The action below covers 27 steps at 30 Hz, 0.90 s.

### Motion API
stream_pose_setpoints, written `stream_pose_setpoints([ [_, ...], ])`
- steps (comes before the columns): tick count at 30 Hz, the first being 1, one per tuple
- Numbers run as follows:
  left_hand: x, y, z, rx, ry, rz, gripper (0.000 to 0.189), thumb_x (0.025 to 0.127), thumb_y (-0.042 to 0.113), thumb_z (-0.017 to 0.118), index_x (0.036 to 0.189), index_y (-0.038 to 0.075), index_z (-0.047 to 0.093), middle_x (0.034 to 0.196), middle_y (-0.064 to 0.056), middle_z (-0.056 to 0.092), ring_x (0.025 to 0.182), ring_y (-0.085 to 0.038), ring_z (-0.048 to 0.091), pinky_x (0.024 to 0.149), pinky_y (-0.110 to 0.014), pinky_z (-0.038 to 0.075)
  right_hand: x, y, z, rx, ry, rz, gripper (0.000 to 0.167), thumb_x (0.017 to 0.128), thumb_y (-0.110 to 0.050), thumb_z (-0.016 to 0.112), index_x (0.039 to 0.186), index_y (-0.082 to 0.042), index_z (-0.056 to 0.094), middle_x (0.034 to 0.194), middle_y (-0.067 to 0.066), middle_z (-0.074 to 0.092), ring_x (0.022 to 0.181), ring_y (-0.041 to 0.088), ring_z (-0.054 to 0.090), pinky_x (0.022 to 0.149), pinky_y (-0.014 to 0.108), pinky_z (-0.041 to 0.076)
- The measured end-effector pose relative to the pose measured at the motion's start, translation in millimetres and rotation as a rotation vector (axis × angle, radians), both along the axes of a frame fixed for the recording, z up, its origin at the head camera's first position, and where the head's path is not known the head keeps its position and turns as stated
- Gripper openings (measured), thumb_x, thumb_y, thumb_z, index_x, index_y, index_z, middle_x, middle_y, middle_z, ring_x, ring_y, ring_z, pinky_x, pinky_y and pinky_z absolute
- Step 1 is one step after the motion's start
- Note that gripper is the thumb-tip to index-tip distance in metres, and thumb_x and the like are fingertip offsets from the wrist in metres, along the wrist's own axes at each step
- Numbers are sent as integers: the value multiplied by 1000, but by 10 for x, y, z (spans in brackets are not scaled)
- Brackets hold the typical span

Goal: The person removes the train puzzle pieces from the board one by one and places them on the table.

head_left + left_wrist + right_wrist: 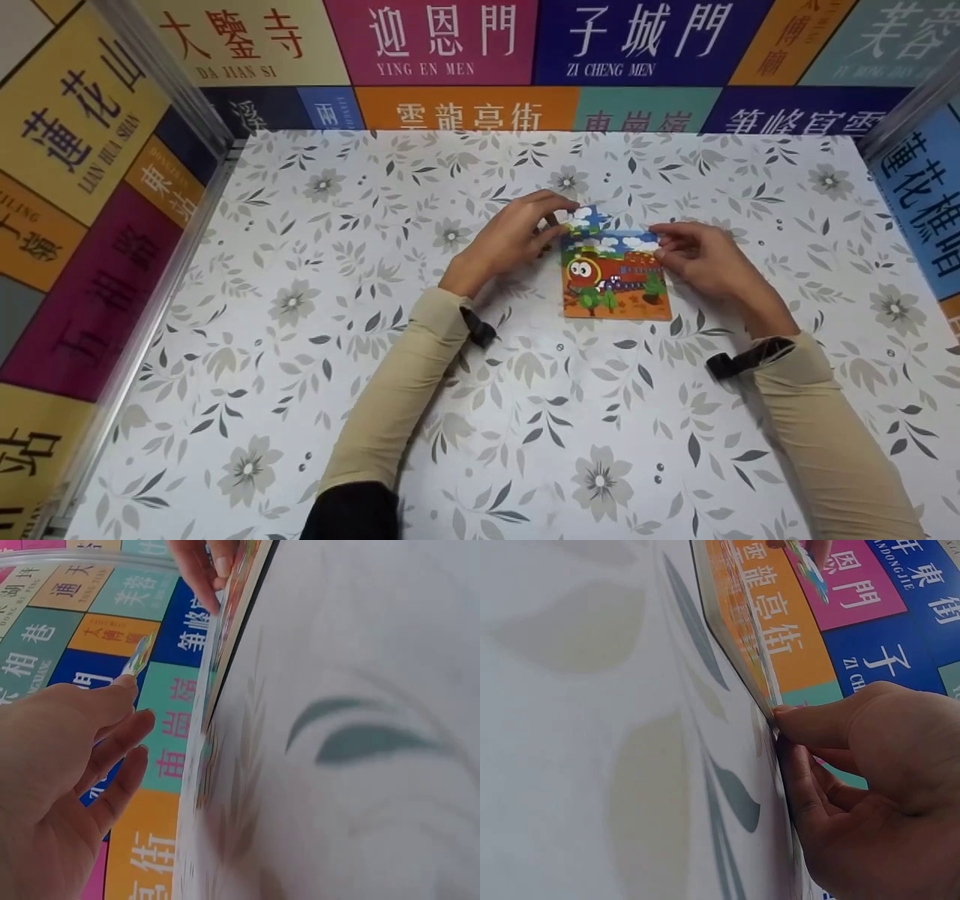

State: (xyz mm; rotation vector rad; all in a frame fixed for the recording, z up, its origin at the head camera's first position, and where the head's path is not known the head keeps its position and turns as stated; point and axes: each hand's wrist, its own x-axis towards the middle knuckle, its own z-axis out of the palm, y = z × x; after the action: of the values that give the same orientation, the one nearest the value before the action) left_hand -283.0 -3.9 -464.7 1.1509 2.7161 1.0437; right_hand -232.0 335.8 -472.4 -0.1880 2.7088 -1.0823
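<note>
A small square jigsaw puzzle [615,281] lies on the table, its picture a red train with big eyes under a blue, cloudy sky. My left hand [517,232] pinches a loose puzzle piece [589,217] printed with cloud and sky, held over the puzzle's upper left corner. In the left wrist view the piece [139,654] is tilted between thumb and forefinger, raised off the puzzle, while the other fingers curl loosely. My right hand [701,259] grips the puzzle's upper right corner; the right wrist view shows the thumb and bent fingers [802,787] at that edge.
The table [300,375] wears a white cover with grey flowers and leaves. Colourful panels [442,41] with large lettering rise along its back and both sides. Each wrist carries a black strap [480,328].
</note>
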Motion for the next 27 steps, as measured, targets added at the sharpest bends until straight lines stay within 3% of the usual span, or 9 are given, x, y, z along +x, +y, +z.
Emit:
stream_pose_setpoints([
  [4, -6, -129, -10, 30, -1, -3, 41, 112, 22, 61, 152, 12, 62, 146, -5, 65, 118, -17, 70, 103, -36, 57, 1, -1, 4, -6, -3, -2, 50, 108, -16, 68, 157, -14, 58, 134, 17, 66, 121, 30, 67, 88, 5, 47],
  [12, -5, -352, -43, 51, -26, 22, 40, 112, 18, 62, 151, 10, 63, 146, -6, 66, 120, -20, 69, 105, -39, 57, 5, 16, 0, 3, -11, 1, 51, 108, -18, 67, 158, -17, 57, 134, 14, 66, 122, 25, 67, 90, 4, 46],
  [21, 15, -585, -78, 22, -27, 70, 39, 111, 16, 63, 149, 9, 64, 148, -6, 66, 122, -21, 68, 105, -38, 57, -4, 28, -25, -3, 43, 9, 48, 107, -13, 68, 154, -11, 60, 131, 18, 68, 101, -4, 62, 86, 3, 46],
  [27, 28, -731, -106, 12, -53, 85, 39, 111, 17, 63, 149, 9, 64, 148, -5, 66, 122, -20, 68, 105, -37, 57, -5, 19, -16, 2, 16, 3, 49, 108, -15, 68, 156, -13, 59, 133, 17, 68, 111, 14, 66, 86, 4, 47],
])
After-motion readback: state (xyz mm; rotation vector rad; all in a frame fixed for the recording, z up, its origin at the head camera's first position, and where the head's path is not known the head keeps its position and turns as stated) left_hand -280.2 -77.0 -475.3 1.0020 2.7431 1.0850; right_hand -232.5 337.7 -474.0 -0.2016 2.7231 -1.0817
